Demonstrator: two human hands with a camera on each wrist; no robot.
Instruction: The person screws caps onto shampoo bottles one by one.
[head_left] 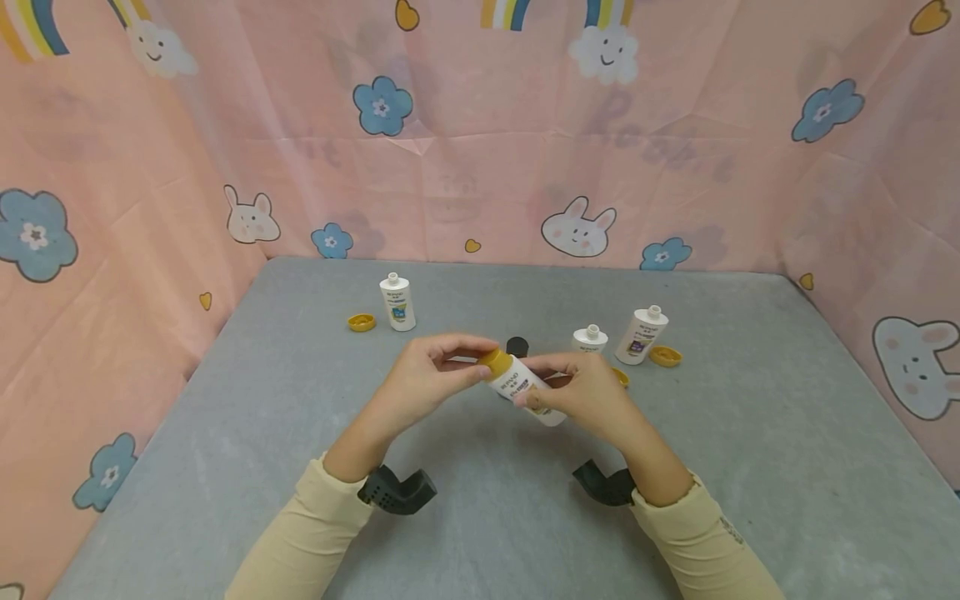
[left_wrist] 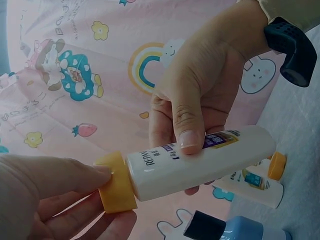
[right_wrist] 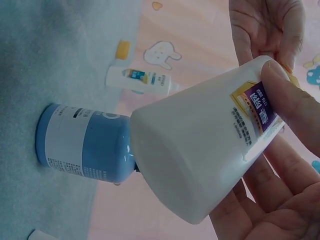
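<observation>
A white bottle with a purple and gold label is held tilted above the table between both hands. My right hand grips its body, thumb across the label side in the left wrist view. At the neck end, my left hand pinches the yellow cap between thumb and fingers. That cap sits against the bottle's top; the neck itself is hidden. Just behind the held bottle stands a blue bottle with a black cap, mostly covered by the hands in the head view.
Capless white bottles stand at the back left, behind my right hand and farther right. Yellow caps lie near them: a left cap, a right cap and a partly hidden cap. Pink printed cloth surrounds the grey table.
</observation>
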